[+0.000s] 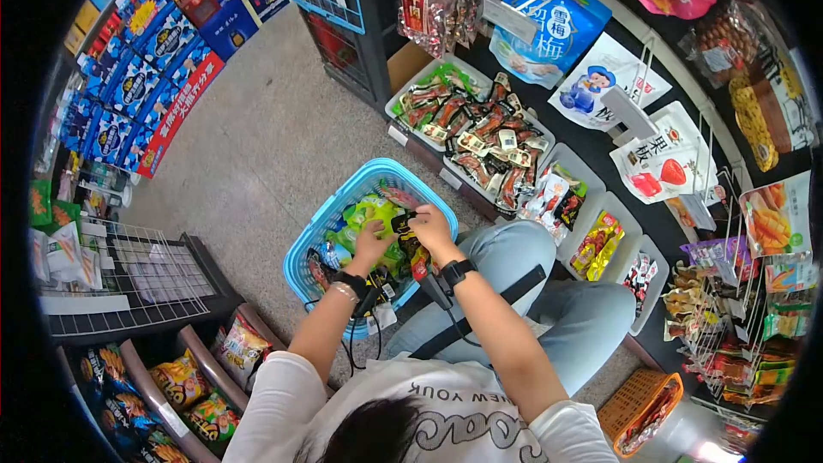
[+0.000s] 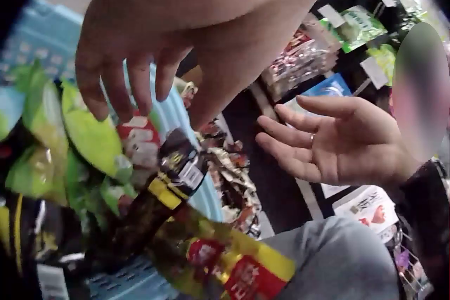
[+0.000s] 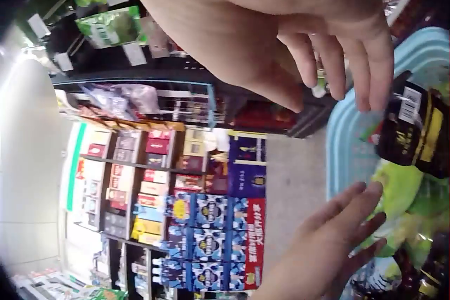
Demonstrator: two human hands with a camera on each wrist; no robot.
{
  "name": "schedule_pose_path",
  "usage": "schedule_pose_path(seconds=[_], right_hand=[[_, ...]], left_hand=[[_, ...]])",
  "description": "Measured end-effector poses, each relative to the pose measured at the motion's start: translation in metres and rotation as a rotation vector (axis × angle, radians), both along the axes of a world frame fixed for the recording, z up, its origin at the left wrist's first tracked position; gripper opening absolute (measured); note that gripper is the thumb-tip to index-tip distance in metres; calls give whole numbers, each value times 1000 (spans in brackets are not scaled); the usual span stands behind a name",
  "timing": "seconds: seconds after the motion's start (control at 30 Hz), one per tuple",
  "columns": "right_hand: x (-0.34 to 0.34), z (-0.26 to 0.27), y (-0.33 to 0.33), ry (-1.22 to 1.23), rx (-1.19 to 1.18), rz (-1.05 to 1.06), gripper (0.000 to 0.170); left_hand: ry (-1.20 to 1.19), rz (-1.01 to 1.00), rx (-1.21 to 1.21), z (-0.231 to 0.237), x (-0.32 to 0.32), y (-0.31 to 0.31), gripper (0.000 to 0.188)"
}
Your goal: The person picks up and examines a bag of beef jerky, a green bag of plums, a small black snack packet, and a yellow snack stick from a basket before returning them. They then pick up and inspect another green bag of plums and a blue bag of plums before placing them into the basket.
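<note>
A light blue plastic basket [image 1: 296,267] stands on the floor before the seated person, filled with packaged snacks. My left hand [image 1: 375,244] hovers over bright green packets [image 1: 370,210] with its fingers loosely bent and nothing gripped. Close to it, my right hand [image 1: 433,230] is above the basket's right side, also without a grip. Its fingertips are beside a black packet with a yellow band [image 3: 413,128] in the right wrist view. In the left wrist view, the right hand [image 2: 344,135] has its palm turned up. A yellow-and-red packet [image 2: 246,265] lies below the black one.
Bins of small wrapped snacks [image 1: 493,141] line the shelf to the right, under hanging bags [image 1: 549,26]. Snack compartments [image 1: 184,377] stand at lower left. An orange basket [image 1: 639,407] is at lower right. Stacked blue boxes [image 1: 129,86] stand beyond the grey floor [image 1: 249,120].
</note>
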State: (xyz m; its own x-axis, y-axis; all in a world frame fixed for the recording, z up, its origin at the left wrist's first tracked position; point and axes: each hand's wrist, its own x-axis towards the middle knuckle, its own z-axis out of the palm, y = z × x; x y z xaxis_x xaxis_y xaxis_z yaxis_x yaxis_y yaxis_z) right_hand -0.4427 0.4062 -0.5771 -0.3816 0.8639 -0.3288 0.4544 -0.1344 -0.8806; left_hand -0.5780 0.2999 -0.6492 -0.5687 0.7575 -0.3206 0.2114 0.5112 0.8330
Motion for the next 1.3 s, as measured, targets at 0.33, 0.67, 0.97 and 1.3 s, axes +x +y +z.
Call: schedule_pose_path(seconds=[0.33, 0.67, 0.97, 1.3], right_hand=[[27, -16, 16, 94, -278, -68, 36], [20, 66, 2, 575, -300, 436, 39], [39, 108, -16, 349, 192, 164, 33], [56, 149, -31, 292, 605, 141, 35]], left_hand=[[-249, 102, 158, 29, 12, 19, 20], [-646, 220, 385, 193, -13, 11, 21], [-258, 142, 421, 191, 44, 10, 66], [-869, 330, 520, 219, 53, 17, 24]])
